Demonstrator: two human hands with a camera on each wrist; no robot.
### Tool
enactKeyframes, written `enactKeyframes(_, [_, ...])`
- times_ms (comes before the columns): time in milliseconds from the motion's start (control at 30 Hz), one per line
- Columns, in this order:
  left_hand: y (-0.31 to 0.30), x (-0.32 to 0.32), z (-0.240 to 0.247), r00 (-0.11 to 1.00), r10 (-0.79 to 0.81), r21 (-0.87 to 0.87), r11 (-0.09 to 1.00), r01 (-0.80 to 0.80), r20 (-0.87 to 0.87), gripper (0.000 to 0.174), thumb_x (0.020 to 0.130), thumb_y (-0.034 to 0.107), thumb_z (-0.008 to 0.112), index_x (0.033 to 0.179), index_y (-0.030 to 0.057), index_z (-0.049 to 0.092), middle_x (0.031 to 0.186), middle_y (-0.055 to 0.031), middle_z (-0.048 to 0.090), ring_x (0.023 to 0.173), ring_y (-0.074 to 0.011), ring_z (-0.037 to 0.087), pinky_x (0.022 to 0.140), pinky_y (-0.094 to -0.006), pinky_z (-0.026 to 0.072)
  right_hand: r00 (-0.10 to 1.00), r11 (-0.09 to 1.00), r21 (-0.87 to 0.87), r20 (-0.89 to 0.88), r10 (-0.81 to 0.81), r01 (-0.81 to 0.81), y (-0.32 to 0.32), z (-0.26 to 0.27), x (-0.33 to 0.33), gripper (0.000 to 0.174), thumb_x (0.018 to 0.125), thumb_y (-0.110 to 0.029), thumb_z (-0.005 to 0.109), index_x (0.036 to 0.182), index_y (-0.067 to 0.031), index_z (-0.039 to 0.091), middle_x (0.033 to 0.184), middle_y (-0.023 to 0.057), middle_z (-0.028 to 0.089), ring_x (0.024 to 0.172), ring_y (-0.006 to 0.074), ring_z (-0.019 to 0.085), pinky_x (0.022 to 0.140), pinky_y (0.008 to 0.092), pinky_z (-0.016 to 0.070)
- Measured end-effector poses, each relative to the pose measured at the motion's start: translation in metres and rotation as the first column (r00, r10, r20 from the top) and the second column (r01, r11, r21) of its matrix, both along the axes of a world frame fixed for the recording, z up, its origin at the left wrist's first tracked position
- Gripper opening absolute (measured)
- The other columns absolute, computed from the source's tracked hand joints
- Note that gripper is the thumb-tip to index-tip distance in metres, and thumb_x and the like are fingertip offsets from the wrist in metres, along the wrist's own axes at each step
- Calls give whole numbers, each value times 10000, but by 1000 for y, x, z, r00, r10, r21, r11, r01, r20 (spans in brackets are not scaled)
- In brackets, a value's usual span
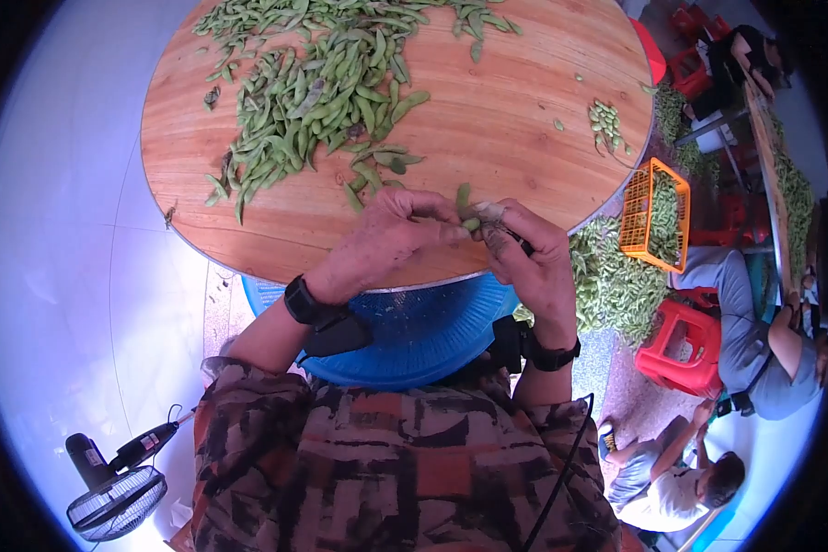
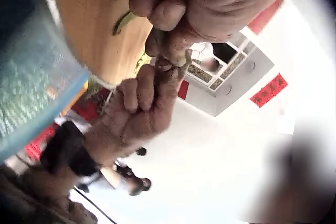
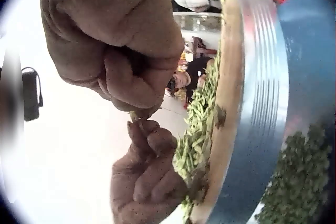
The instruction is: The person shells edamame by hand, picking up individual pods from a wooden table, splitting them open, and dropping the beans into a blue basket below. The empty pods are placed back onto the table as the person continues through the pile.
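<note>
Just above the near edge of the round wooden table (image 1: 488,120), both hands meet fingertip to fingertip over a green soybean pod (image 1: 470,224). My left hand (image 1: 391,235) pinches one end between thumb and forefinger. From the other side, my right hand (image 1: 532,258) grips it with curled fingers; their tips look dirt-stained. The wrist views show the left hand (image 3: 149,179) and right hand (image 2: 139,106) touching at the pod, which the fingers mostly cover. Another green pod (image 1: 463,197) shows right beyond the fingertips. A heap of pods (image 1: 322,106) lies farther back on the table.
Below the table edge, a blue plastic basket (image 1: 414,345) sits at the lap. Shelled beans (image 1: 605,120) lie at the table's right. Beyond are an orange crate (image 1: 633,216), pods on the floor (image 1: 612,285), a red stool (image 1: 681,354) and seated people. A fan (image 1: 118,504) stands lower left.
</note>
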State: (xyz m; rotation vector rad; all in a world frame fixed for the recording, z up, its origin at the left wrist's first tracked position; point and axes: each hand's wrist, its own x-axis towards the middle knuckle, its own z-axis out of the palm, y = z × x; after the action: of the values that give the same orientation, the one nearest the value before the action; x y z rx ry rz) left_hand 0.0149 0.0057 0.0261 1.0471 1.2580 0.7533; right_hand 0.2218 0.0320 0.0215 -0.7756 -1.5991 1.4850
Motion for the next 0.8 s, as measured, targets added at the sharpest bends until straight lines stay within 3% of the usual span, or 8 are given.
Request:
enactKeyframes(33, [-2, -2, -7, 1000, 0, 0, 1000, 0, 0, 103, 840, 65, 699, 935, 26, 702, 843, -12, 677, 705, -43, 565, 584, -194, 436, 993, 944, -319, -104, 49, -80, -2, 4, 2, 215, 913, 27, 527, 1101, 37, 631, 775, 1, 521, 576, 49, 440, 490, 202, 336])
enactKeyframes(100, [-8, -3, -23, 781, 7, -70, 996, 47, 625, 124, 861, 127, 699, 947, 42, 675, 844, -21, 666, 699, -49, 568, 528, -182, 416, 982, 922, -366, -179, 64, -127, -4, 3, 2, 198, 920, 17, 530, 1088, 39, 632, 771, -16, 515, 555, 27, 414, 465, 192, 300])
enactKeyframes(233, [-11, 3, -18, 741, 48, -123, 991, 47, 670, 156, 886, 170, 683, 957, 40, 636, 836, -26, 656, 666, -61, 570, 496, -179, 410, 996, 943, -330, -93, 8, -38, -10, 6, -3, 189, 903, 29, 533, 1065, 34, 630, 754, 2, 541, 553, 60, 457, 471, 215, 341])
enactKeyframes(333, [-11, 8, -4, 796, 10, -65, 997, 37, 606, 142, 901, 171, 667, 946, 51, 606, 800, -22, 646, 623, -67, 558, 490, -193, 407, 972, 962, 259, 190, -140, 87, -13, 6, -12, 219, 864, 52, 537, 1063, 23, 624, 768, 80, 567, 594, 158, 543, 529, 263, 417])
enactKeyframes(400, [-11, 11, 1, 995, -35, 105, 994, 25, 92, 172, 925, 193, 633, 915, 22, 620, 692, -45, 626, 528, -68, 529, 443, -245, 360, 957, 949, 300, 231, -174, 100, -18, 12, -15, 234, 847, 60, 538, 1061, 19, 621, 784, 112, 567, 628, 206, 566, 565, 285, 439])
enactKeyframes(600, [-15, 2, 5, 899, -36, 530, 797, 289, -437, 198, 877, 122, 551, 986, -42, 574, 634, -142, 558, 596, -211, 565, 583, -390, 441, 931, 938, 325, 294, -218, 117, -22, 15, -16, 240, 822, 70, 544, 1046, 21, 614, 822, 149, 564, 669, 282, 591, 604, 335, 462])
enactKeyframes(733, [-16, 9, 1, 919, -33, 463, 856, 228, -392, 198, 838, 63, 500, 988, -51, 562, 648, -166, 552, 635, -269, 562, 635, -406, 447, 904, 886, 444, 313, -290, 130, -27, 14, -24, 245, 813, 75, 544, 1041, 19, 614, 832, 157, 561, 685, 310, 592, 606, 351, 464])
enactKeyframes(800, [-17, 12, 2, 979, -64, 285, 951, 118, -193, 236, 880, 41, 451, 1077, -15, 569, 809, -59, 600, 723, -127, 549, 652, -283, 469, 903, 889, 438, 314, -292, 135, -29, 12, -27, 248, 810, 78, 543, 1039, 17, 618, 824, 161, 555, 690, 319, 591, 609, 350, 465])
